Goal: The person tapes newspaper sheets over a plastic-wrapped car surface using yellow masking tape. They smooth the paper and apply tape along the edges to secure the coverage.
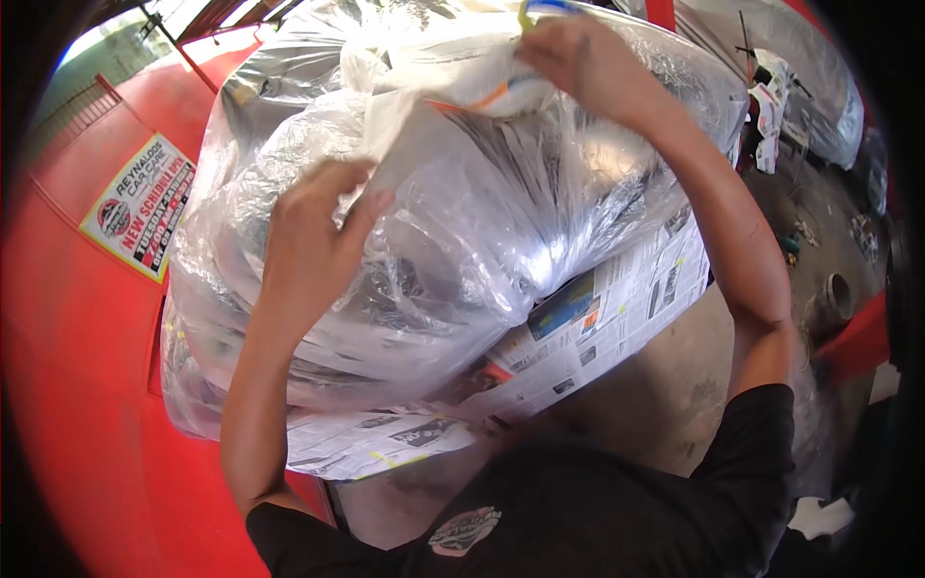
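Observation:
A large bulky form in front of me is wrapped in clear plastic sheeting [434, 231]. My left hand [313, 226] is over the left part of the sheeting, its thumb and fingers curved but apart beside a loose sheet edge. Farther off, near the top edge, my right hand [588, 72] is closed and slightly blurred. A roll of tape [554, 6], blue and yellow, shows at its fingers, partly cut off by the picture's edge. Newspaper [617, 308] covers the near side below the plastic, with small bits of yellow tape on it.
Red painted panels [77, 385] curve along the left, with a printed sign [140, 207] on them. Another plastic-covered object [819, 87] stands at the far right. A bucket-like container [833, 299] and scattered items lie on the concrete floor [655, 405] at the right.

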`<action>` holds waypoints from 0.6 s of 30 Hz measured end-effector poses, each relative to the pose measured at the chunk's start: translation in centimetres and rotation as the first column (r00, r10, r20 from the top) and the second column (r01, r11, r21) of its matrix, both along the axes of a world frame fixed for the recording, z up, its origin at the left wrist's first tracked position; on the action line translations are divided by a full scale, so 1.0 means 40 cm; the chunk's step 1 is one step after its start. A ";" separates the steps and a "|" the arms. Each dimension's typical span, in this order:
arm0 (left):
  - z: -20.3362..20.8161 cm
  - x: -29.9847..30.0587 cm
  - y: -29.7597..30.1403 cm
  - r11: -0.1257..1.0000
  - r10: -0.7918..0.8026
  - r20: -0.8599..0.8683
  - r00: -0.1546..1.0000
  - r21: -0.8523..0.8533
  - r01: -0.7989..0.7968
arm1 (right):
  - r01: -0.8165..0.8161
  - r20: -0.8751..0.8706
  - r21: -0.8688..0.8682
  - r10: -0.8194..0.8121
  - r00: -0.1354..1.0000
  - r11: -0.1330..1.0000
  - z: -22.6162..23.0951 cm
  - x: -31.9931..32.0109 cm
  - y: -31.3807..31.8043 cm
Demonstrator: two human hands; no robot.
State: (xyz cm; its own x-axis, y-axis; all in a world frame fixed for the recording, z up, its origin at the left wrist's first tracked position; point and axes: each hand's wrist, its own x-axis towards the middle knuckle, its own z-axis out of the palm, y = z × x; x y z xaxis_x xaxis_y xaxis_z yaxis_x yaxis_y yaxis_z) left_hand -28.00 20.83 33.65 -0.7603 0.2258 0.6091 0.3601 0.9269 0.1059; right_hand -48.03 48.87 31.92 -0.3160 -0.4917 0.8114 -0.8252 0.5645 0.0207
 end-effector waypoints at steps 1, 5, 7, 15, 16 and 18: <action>-0.001 -0.009 0.002 1.000 0.025 -0.150 0.988 0.009 -0.023 | 0.045 0.068 -0.080 -0.039 0.997 0.996 0.052 0.024 -0.018; 0.072 -0.052 0.082 0.998 -0.055 -0.575 0.817 -0.034 0.043 | -0.054 -0.458 0.056 0.074 0.886 0.997 0.174 0.186 -0.103; 0.105 -0.039 0.105 0.988 -0.066 -0.554 0.830 0.078 0.130 | -0.236 -0.496 0.014 0.212 0.842 0.972 0.209 0.250 -0.149; 0.203 0.215 -0.145 0.846 -0.010 -0.611 0.791 0.416 0.333 | -0.449 -0.101 -0.150 0.438 0.893 0.881 0.235 0.365 -0.263; 0.193 0.271 -0.203 0.824 0.060 -0.595 0.801 0.482 0.297 | -0.383 -0.014 -0.097 0.383 0.924 0.919 0.262 0.402 -0.260; 0.160 0.364 -0.269 0.790 0.210 -0.577 0.790 0.576 0.210 | -0.296 -0.009 0.060 0.297 0.955 0.953 0.298 0.434 -0.268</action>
